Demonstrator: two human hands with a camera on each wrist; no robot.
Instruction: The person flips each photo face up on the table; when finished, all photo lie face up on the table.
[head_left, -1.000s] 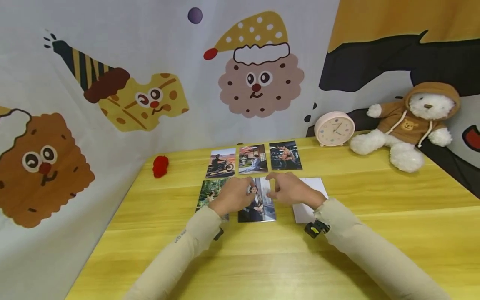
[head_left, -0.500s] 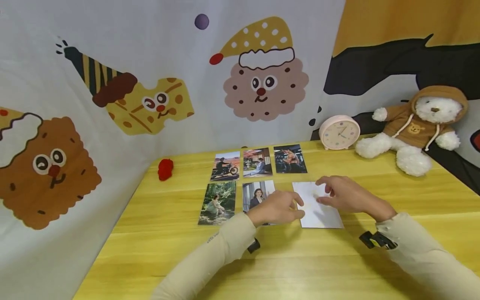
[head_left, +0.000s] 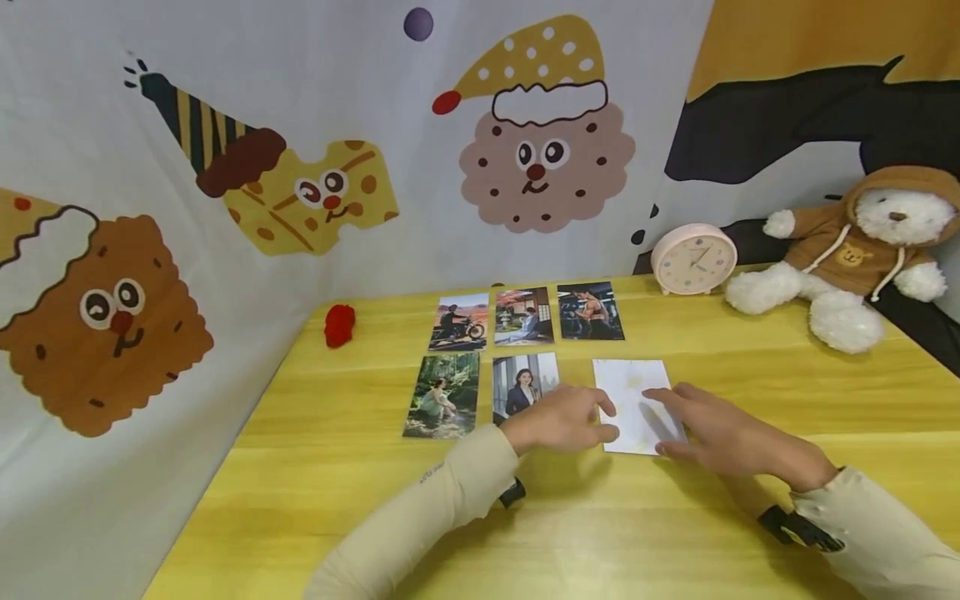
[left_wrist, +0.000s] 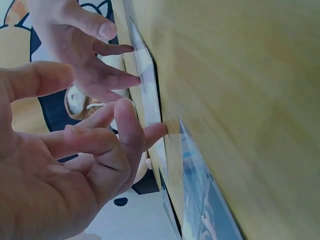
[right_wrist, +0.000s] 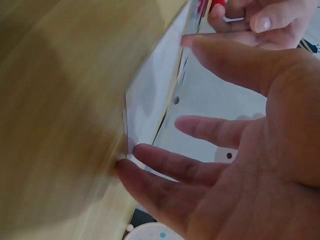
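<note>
A blank white card (head_left: 626, 387) lies flat on the yellow wood-grain table, right of a photo of a person in a dark suit (head_left: 517, 385). At the card's left edge is my left hand (head_left: 562, 419), one fingertip reaching down beside the card in the left wrist view; its forearm and hand cover the suit photo's lower part. My right hand (head_left: 727, 435) has its fingers spread at the card's right edge. In the right wrist view two fingertips (right_wrist: 142, 151) meet the card's corner and the table. Neither hand grips the card.
Photos of a motorcycle rider (head_left: 459, 323), a garden scene (head_left: 523, 317) and a gym (head_left: 590, 311) form the back row. A forest photo (head_left: 442, 396) lies front left. Farther out are a red fuzzy object (head_left: 340, 325), a pink clock (head_left: 693, 259) and a plush bear (head_left: 847, 258).
Both hands have moved right, from over the suit photo to the white card's two sides. Over the last half second the right hand has come down to the card's right edge.
</note>
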